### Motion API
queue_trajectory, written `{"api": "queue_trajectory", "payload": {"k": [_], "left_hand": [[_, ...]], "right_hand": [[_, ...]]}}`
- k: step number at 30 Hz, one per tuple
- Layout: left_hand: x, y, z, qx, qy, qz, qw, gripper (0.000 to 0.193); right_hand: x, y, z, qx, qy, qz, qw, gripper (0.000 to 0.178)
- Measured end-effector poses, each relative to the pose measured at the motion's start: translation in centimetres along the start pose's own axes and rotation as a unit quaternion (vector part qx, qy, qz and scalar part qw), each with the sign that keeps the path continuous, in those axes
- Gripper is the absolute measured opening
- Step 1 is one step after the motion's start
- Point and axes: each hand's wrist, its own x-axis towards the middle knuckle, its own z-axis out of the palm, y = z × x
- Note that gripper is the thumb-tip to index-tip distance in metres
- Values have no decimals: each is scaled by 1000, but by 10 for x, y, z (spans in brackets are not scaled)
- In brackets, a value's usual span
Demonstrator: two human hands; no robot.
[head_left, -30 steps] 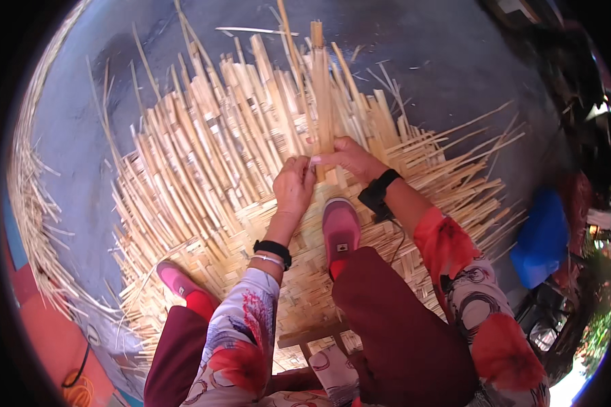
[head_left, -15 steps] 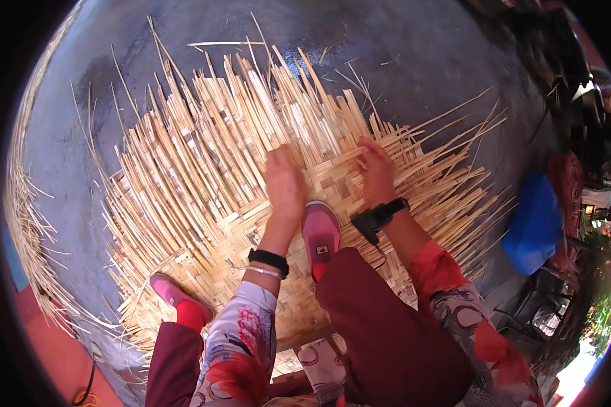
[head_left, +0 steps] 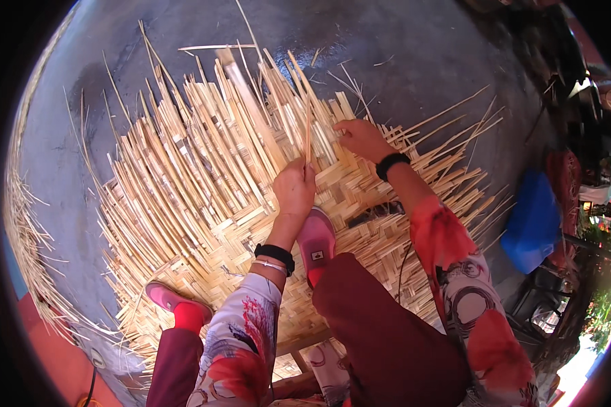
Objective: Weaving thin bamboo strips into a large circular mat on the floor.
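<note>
A partly woven mat of pale bamboo strips [head_left: 251,234] lies under my feet, its loose strip ends spreading away from me and to the right. My left hand [head_left: 295,188] is closed over the mat's middle, gripping a bamboo strip [head_left: 308,132] that stands up from the fist. Beside it, a wide, blurred strip [head_left: 248,95] is raised above the others. Farther forward and to the right, my right hand [head_left: 365,140] has its fingers bent together against the strip ends; what they pinch is hidden. Beneath my right wrist is a dark object [head_left: 375,211], too unclear to name.
My pink shoes [head_left: 317,237] rest on the mat. Grey floor [head_left: 428,61] surrounds it, with a few stray slivers beyond. A blue plastic object [head_left: 533,220] stands at right. Along the left edge runs a fringe of thin strips [head_left: 30,224].
My right hand has moved forward and left, onto the strip ends. My left hand has shifted slightly nearer and right, and a strip now stands in it. A wide strip has lifted.
</note>
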Motion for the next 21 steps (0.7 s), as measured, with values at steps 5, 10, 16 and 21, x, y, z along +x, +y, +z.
{"api": "queue_trajectory", "payload": {"k": [5,10,16,21], "left_hand": [[-7,11,-7,-57,11,-14,998,12],[-11,3,-4,-81,30,-35,996,11],[-8,7,-2,-83,38,-45,995,9],[-1,3,13,-119,22,-79,989,11]], "right_hand": [[31,5,-5,197,-99,73,973,36],[23,-22,8,-25,-34,-27,999,39],[10,-25,0,148,-143,198,958,36],[-12,-29,-13,394,-161,127,896,26]]}}
